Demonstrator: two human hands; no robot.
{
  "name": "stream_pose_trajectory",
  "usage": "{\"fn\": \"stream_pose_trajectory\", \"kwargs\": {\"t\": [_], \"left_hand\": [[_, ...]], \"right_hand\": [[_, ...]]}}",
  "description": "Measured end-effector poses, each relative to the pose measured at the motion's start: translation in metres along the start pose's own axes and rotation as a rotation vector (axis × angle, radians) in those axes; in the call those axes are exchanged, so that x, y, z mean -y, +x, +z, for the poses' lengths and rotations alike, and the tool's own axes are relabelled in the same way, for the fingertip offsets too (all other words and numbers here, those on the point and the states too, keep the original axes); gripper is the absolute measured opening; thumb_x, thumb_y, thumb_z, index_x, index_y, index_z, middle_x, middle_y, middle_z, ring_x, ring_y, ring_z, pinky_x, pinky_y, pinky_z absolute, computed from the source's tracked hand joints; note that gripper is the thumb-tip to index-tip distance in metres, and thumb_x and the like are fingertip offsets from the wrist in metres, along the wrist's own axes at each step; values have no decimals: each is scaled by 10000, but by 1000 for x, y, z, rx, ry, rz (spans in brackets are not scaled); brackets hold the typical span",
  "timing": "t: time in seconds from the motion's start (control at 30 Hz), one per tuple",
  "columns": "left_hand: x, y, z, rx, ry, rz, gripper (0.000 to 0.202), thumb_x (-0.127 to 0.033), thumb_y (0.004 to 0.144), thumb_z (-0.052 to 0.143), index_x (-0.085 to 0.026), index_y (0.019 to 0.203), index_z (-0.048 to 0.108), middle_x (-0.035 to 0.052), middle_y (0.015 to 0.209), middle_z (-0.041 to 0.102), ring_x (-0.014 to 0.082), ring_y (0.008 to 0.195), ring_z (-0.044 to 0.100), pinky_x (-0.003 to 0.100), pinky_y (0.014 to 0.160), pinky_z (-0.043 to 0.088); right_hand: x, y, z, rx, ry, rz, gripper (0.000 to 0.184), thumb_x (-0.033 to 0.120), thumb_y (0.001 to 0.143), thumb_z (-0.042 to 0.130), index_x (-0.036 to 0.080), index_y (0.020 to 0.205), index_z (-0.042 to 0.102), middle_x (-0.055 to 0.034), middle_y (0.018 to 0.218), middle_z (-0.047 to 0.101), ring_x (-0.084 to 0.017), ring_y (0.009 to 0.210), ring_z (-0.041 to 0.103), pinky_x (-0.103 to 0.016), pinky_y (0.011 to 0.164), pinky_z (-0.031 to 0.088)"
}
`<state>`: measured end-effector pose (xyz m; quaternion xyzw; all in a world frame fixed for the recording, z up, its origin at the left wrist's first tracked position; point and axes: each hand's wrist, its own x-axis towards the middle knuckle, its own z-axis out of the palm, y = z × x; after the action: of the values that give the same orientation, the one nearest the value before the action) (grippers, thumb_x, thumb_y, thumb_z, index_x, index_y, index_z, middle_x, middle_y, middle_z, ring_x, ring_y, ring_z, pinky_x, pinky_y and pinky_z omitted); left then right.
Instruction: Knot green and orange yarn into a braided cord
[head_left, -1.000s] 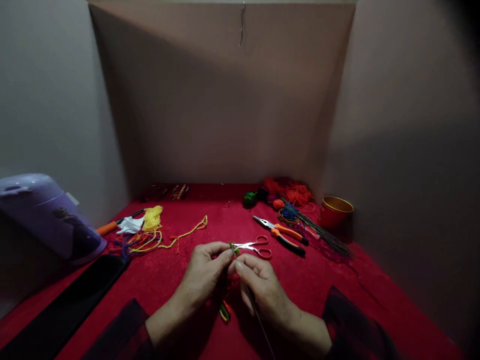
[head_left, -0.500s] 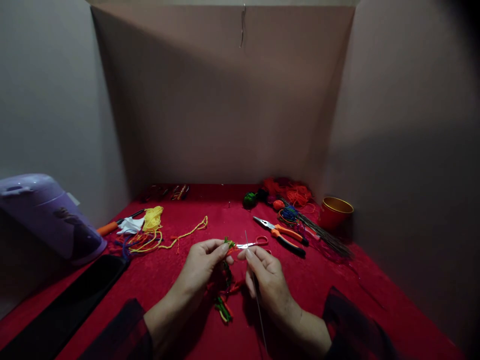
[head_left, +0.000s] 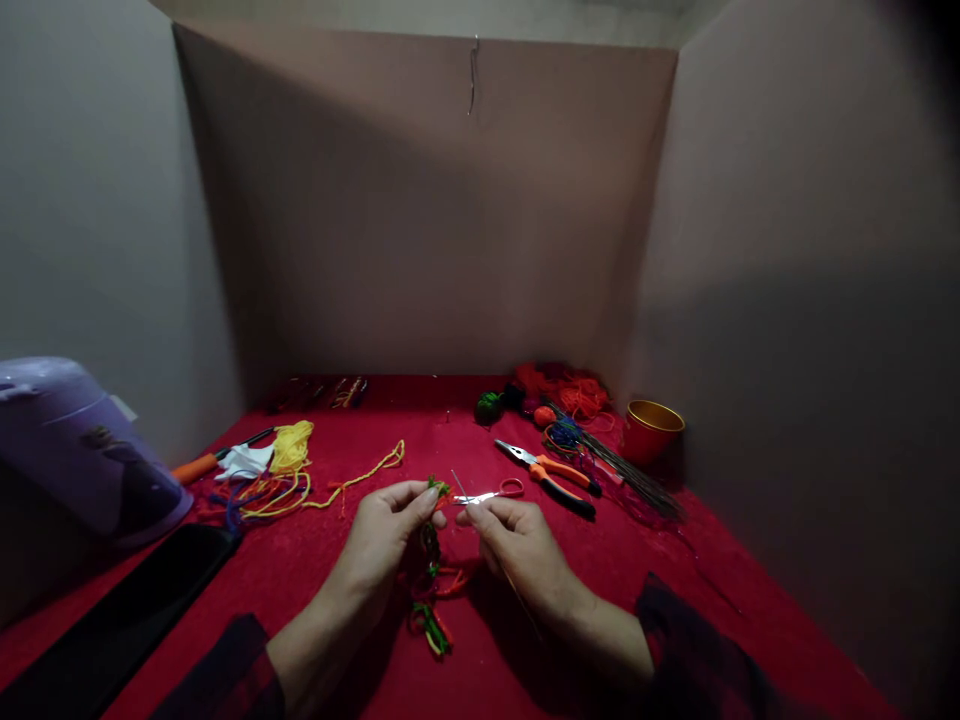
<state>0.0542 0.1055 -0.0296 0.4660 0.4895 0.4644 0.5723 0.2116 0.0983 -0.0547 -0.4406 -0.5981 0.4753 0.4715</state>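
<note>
My left hand (head_left: 375,540) pinches the top of a braided yarn cord (head_left: 430,545) in green, red and yellow between thumb and fingers. The cord hangs below, and its loose green, orange and yellow ends lie low on the red cloth. A thin, stiff wire (head_left: 523,603) is held between the thumb and fingers of my right hand (head_left: 525,550). Its upper tip pokes out above the fingertips and leans toward the yarn, apart from it. Just behind both hands lie small scissors (head_left: 487,497) with red handles, partly hidden by the right fingertips.
Orange-and-black pliers (head_left: 551,477) rest to the right, near a bundle of thin sticks (head_left: 637,478), coloured yarn (head_left: 577,390) and a red cup (head_left: 649,435). On the left are yellow yarn (head_left: 292,447), a black strip (head_left: 127,620) and a purple container (head_left: 82,450). Panels enclose three sides.
The wire has tilted further left, its upper tip coming lower and nearer the yarn. My left hand keeps the same pinch. The whole view has shifted slightly.
</note>
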Motion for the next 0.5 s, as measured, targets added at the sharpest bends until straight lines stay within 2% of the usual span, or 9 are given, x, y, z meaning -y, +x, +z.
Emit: {"fn": "stream_pose_trajectory", "kwargs": {"t": [0.1,0.17,0.23,0.3,0.4,0.43,0.47,0.5], "left_hand": [[2,0,-1,-11,-7,-7,349,-445,655,703,-114,716,611,-23,543,530,36,388,342,173,387,213],[4,1,-2,-10,-15,-6,358,-453,661,696,-118,758,613,-15,578,550,38,394,350,176,389,217],[6,2,-2,-11,-15,-2,368,-457,664,694,-117,781,614,-9,596,559,38,396,354,178,389,220],[7,3,-2,-7,-13,0,372,-458,664,694,-114,780,612,-9,594,557,36,394,352,177,388,220],[7,3,-2,-4,-23,9,367,-454,663,697,-113,767,606,-10,592,560,35,395,360,174,387,229],[6,3,-1,-4,-27,11,366,-453,661,698,-114,763,605,-12,588,558,35,396,362,173,387,232],[6,2,-1,-6,-29,11,366,-454,661,698,-114,763,605,-12,587,559,35,396,364,172,387,234],[5,2,-1,-9,-29,11,366,-453,659,699,-114,763,606,-12,589,562,34,396,366,170,386,235]], "right_hand": [[14,10,-29,-40,-403,-170,354,324,859,483,160,557,568,30,510,474,-100,501,406,-226,480,280],[24,18,-55,-90,-608,-233,294,284,846,495,167,616,635,1,568,577,-124,542,470,-243,528,322],[34,27,-82,-149,-655,-224,239,284,836,499,176,749,693,-29,655,657,-152,590,546,-253,557,373],[42,35,-106,-291,-624,-277,253,308,840,491,165,826,699,-51,710,686,-174,643,597,-266,589,415],[50,42,-130,-663,-684,-420,298,339,865,473,139,983,660,-89,827,697,-195,715,624,-284,631,443],[50,43,-135,-740,-769,-449,290,327,873,466,142,993,655,-96,866,697,-202,750,629,-291,659,443],[48,44,-139,-769,-889,-439,271,307,877,463,152,985,659,-100,894,696,-211,778,633,-299,680,439],[44,44,-141,-746,-1035,-379,253,283,879,460,168,967,666,-98,902,696,-219,783,635,-306,679,433]]}}
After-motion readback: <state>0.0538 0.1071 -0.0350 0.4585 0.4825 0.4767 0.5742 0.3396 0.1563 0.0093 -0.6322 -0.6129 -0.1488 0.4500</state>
